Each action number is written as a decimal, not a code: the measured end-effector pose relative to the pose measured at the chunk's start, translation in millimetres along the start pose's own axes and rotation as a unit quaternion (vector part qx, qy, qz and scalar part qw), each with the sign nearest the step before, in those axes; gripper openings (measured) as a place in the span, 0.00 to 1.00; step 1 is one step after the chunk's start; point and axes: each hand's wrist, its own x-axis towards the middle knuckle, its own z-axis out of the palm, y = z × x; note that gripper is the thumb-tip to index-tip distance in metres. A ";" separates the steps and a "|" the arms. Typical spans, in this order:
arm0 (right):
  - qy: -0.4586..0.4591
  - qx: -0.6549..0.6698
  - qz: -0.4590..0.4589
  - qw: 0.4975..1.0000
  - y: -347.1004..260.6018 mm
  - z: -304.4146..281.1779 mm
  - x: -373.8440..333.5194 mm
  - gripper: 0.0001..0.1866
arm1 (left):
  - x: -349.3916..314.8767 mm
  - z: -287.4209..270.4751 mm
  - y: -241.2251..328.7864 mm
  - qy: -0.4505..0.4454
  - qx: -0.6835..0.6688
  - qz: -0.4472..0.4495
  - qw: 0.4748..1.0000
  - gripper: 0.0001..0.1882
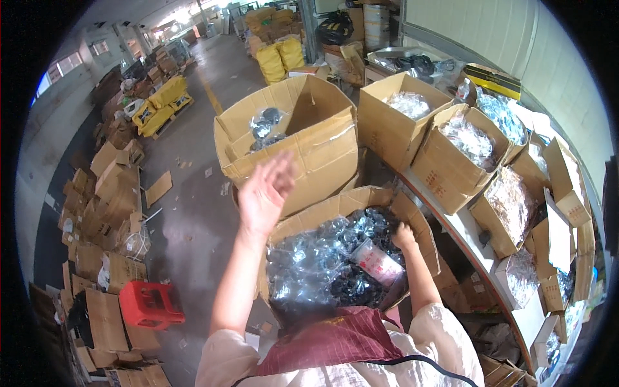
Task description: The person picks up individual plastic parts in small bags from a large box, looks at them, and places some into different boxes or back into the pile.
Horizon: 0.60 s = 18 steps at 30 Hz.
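Note:
My left hand is raised at the near side of a large open cardboard box, palm showing, fingers stretched and slightly blurred, holding nothing. Inside that box, beyond my fingertips, a dark round thing in clear plastic shows above similar ones. Close to my body stands a second carton, filled with dark pieces in clear plastic bags. My right hand reaches to its right side, fingers curled at the black bagged pieces; what they grip is hidden. A clear tub with red print lies tilted on the bags.
Along the right, a long bench carries several cartons of clear-bagged goods. A red plastic stool stands on the floor at left, near piled flattened cartons. Yellow sacks stand farther back.

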 end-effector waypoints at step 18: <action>-0.114 0.647 -0.121 0.744 -123.7 -128.9 -141.7 0.42 | -107.3 -94.2 -121.7 0.177 0.192 -0.255 0.931 0.19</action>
